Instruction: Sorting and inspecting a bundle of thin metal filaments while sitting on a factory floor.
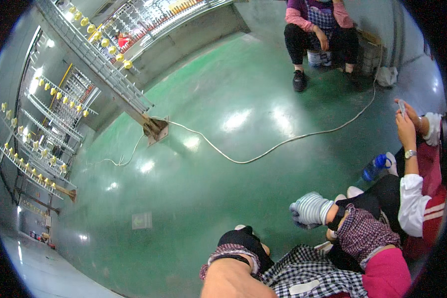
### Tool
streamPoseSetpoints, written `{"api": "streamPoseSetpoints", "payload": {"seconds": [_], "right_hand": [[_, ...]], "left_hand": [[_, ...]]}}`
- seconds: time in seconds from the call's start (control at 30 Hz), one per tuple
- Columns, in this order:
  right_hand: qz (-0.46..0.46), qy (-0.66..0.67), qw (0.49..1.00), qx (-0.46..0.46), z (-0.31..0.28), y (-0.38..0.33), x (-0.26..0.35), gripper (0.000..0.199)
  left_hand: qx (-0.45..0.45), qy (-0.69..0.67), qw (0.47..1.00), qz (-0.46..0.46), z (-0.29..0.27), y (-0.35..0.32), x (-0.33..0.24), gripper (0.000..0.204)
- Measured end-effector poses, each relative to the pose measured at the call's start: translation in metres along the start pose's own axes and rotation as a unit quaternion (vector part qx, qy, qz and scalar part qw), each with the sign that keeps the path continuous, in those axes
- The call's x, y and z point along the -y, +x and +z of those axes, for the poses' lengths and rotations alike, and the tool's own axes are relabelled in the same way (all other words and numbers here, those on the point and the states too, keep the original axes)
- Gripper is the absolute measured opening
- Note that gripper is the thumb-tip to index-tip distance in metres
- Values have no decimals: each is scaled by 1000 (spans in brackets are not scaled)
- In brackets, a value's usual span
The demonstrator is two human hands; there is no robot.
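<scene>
My right hand (311,211) wears a striped grey-and-white glove and rests over my right knee, its fingers curled in. Nothing shows sticking out of it. A black strap (336,217) circles that wrist, above a checked sleeve cover (367,232) and a pink sleeve. Bare skin of my left hand or wrist (236,282) looms large at the lower edge, past another black strap. Its fingers are out of the picture. Across my lap lies a black-and-white checked apron (303,268), with a small white elongated piece (304,287) on it.
At right a co-worker's hands (408,121) hold a small pale flat object. A blue bottle (375,167) stands nearby. Another person (323,30) sits at the far wall. A white cable (248,161) crosses the green floor to a metal post (155,129) below racks with yellow holders (98,36).
</scene>
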State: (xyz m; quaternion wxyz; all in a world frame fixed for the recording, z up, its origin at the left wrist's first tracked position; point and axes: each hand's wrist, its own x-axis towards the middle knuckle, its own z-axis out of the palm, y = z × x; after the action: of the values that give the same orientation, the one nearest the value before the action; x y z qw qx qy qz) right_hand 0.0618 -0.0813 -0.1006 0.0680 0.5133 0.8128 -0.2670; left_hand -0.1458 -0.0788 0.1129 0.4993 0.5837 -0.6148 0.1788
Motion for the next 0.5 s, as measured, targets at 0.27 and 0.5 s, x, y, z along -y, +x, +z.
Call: {"api": "streamPoseSetpoints", "payload": {"seconds": [0.27,0.5], "right_hand": [[-12,4,1000,12,0,10,19,25],[0,-27,999,-29,7,16,25,29]], "left_hand": [[-146,100,983,-39,28,11,-15,24],[-239,51,968,62,52,8,-14,39]]}}
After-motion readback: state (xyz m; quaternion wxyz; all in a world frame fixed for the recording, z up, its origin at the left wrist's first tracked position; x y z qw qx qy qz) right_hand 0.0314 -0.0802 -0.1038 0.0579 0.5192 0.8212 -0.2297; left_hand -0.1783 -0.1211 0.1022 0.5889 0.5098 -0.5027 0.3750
